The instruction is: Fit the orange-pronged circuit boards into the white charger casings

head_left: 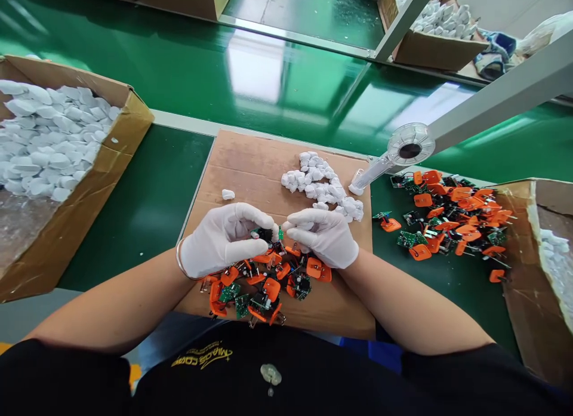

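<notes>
Our left hand (226, 240) has thumb and fingers closed on a board (263, 234); our right hand (322, 237) curls just beside, at 3 o'clock, its grip unclear. We seem mid-assembly; lining up calls for steady fingertips. Orange plugs (271, 289) crowd 6 o'clock, white caps (329, 192) 1 o'clock; bare cardboard (250, 159) opens toward its far edge at 11.
</notes>
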Demonstrator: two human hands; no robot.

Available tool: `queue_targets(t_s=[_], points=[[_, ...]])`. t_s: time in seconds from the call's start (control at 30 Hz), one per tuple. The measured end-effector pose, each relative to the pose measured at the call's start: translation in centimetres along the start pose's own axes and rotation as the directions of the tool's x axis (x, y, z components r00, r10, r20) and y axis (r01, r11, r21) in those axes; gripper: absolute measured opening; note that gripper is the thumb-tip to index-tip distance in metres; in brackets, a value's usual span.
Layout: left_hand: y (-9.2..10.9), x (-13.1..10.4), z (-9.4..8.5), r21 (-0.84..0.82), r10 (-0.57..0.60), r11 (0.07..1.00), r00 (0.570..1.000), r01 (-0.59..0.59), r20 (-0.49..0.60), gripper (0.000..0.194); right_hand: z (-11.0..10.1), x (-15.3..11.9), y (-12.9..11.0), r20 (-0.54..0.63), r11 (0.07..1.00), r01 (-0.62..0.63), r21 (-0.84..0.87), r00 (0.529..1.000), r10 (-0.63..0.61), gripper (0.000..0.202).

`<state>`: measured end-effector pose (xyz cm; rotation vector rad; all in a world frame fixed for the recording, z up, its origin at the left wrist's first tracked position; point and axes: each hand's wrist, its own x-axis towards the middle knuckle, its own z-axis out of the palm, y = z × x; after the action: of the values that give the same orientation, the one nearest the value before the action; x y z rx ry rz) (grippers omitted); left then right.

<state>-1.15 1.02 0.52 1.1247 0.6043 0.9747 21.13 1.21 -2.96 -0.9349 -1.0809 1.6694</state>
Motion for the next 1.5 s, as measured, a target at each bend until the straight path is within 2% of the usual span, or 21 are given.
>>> queue_targets(t_s=[0.13,0.27,0.4,0.53,0.63,0.7,0.9,1.07,1.17,1.33,1.4,1.5], points=[[-0.1,0.2,-0.1,0.045,0.068,0.997,0.998,-0.068,-0.006,0.024,-0.2,0.2,0.0,0.146,0.993,-0.042,0.107,0.989,0.026,0.041],[-0.1,0.4,0.0,0.166,0.121,0.98,0.99,-0.109,-0.067,0.022,-0.4,0.2,0.3,0.16,0.992,-0.059,0.11,0.986,0.041,0.038],[-0.3,0.3,0.2,0.132,0.055,0.99,0.993,-0.042,-0.1,0.02,-0.3,0.1,0.2,0.153,0.986,-0.079,0.149,0.987,0.056,0.032],[-0.7,0.1,0.1,0.076,-0.044,0.996,0.994,0.052,-0.101,0.023,-0.4,0.0,-0.3,0.223,0.982,-0.135,0.133,0.969,0.103,0.03],[-0.7,0.1,0.0,0.105,-0.04,0.993,0.993,0.052,-0.113,0.027,-0.5,0.0,-0.5,0.264,0.979,-0.149,0.138,0.958,0.109,0.03],[-0.6,0.0,0.0,0.143,-0.043,0.988,0.993,0.06,-0.113,0.029,-0.5,0.1,-0.5,0.252,0.978,-0.138,0.158,0.963,0.095,0.029],[-0.1,0.0,0.0,0.24,-0.105,0.962,0.988,0.129,-0.113,0.034,-0.2,0.0,-0.5,0.238,0.977,-0.068,0.201,0.971,0.019,0.04],[-0.3,-0.2,0.1,0.225,-0.136,0.963,0.988,0.15,-0.079,0.039,-0.5,-0.2,-0.5,0.24,0.985,-0.107,0.135,0.968,0.072,0.027],[-0.7,-0.3,0.0,0.23,-0.072,0.97,0.995,0.085,-0.065,0.038,-0.7,-0.1,-0.4,0.24,0.992,-0.07,0.104,0.97,0.043,0.025],[-1.4,-0.4,-0.4,0.392,0.159,0.91,0.987,-0.138,-0.021,0.041,-0.5,0.3,-0.2,0.231,0.993,0.11,0.038,0.966,-0.116,0.024],[-1.6,-0.4,-0.5,0.449,0.204,0.873,0.979,-0.192,0.023,0.042,-0.3,0.2,-0.2,0.231,0.994,0.105,0.041,0.967,-0.112,0.026],[-1.8,-0.4,-0.6,0.513,0.222,0.828,0.973,-0.225,0.069,0.042,0.0,-0.1,-0.2,0.216,0.997,0.01,0.079,0.976,-0.027,0.032]])
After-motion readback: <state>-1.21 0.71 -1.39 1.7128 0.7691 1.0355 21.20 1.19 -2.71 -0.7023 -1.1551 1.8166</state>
